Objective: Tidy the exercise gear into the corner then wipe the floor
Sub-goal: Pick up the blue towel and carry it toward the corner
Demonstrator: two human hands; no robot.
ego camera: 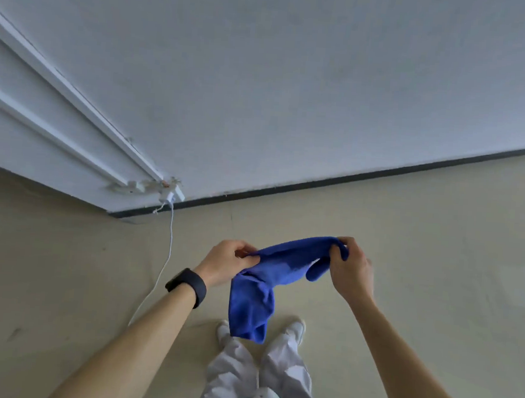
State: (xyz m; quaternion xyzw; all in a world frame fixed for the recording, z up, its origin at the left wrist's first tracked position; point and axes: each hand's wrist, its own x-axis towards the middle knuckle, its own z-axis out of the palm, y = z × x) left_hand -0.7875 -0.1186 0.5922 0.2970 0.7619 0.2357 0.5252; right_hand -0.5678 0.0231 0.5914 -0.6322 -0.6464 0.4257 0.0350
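Both your hands, left (230,260) and right (351,267), pinch the blue cloth (268,280) (one end hanging) above the floor (438,242).

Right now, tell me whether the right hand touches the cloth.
Touching. The head view shows the right hand pinching one end of the cloth, its fingers curled round the fabric.

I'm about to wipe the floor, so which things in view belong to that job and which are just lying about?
For the job: blue cloth, pinched by left hand and right hand; floor.
Just there: white cable trailing on the floor; white plug at the wall; black wristband.
No exercise gear in view.
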